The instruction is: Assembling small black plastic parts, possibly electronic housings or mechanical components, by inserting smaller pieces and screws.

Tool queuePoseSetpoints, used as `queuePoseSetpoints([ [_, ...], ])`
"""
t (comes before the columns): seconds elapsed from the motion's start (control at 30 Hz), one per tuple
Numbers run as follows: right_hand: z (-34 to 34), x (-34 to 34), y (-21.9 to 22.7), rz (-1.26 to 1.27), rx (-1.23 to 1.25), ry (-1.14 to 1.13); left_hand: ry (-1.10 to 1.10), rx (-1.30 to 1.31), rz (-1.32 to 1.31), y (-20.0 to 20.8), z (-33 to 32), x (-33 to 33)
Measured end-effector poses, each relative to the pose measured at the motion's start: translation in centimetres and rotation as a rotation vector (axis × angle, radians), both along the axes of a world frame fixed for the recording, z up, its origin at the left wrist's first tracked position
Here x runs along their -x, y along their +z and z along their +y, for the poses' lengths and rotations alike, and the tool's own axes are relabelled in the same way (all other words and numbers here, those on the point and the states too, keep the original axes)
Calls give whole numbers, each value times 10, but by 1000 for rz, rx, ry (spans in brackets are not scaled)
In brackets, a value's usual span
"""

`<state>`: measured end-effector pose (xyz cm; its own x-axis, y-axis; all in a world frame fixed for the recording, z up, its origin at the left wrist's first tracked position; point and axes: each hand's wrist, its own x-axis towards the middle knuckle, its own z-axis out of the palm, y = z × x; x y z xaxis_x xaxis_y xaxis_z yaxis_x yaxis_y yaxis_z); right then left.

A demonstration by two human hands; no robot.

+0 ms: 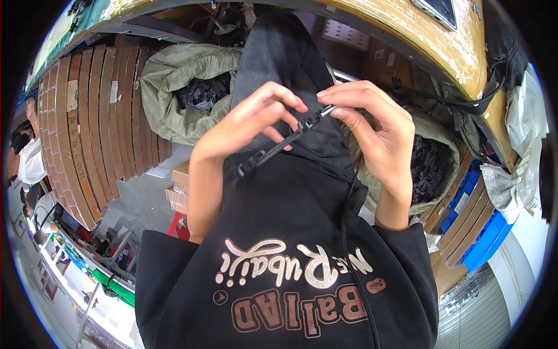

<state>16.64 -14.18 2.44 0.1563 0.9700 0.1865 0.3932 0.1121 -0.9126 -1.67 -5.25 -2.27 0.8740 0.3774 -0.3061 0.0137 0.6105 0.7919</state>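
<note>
Above my lap I see a narrow black plastic strip [270,152] with small clip-like parts along it, slanting from lower left to upper right. My right hand [381,125] pinches its upper end between thumb and fingers, where a thin pale, shiny piece shows. Beside the strip, my left hand [250,119] has its fingers bent and spread apart. Its lower fingers pass behind the strip; whether they touch it is unclear.
An open woven sack [165,107] of black parts stands at the left, another sack [447,145] at the right. Stacked flattened cardboard [93,128] fills the far left. A worn wooden table [459,58] with a phone-like device [439,11] runs along the top. A black cord [344,227] hangs down my front.
</note>
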Motion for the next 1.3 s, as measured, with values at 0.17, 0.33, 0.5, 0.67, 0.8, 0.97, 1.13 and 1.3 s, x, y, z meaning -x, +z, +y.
queuePoseSetpoints([
  [0.17, 14, 9, -15, 210, -31, 94, -88, 603, -350, -21, -4, -7],
  [0.33, 30, 20, -30, 327, 14, 114, 19, 705, -385, -30, 1, 4],
  [0.5, 39, 31, -28, 430, 227, 11, 459, 191, -60, -3, 8, 6],
  [0.67, 42, 41, -21, 958, 678, 227, 817, -9, 68, 13, 27, 0],
  [0.8, 49, 48, -17, 1113, 588, 187, 847, -43, 68, 19, 37, -5],
  [0.97, 56, 48, -12, 1102, 556, 166, 857, -85, 49, 25, 45, -8],
  [1.13, 59, 47, -10, 1110, 518, 184, 850, -110, 43, 28, 49, -10],
  [1.3, 59, 47, -9, 1106, 511, 197, 852, -133, 58, 30, 49, -10],
])
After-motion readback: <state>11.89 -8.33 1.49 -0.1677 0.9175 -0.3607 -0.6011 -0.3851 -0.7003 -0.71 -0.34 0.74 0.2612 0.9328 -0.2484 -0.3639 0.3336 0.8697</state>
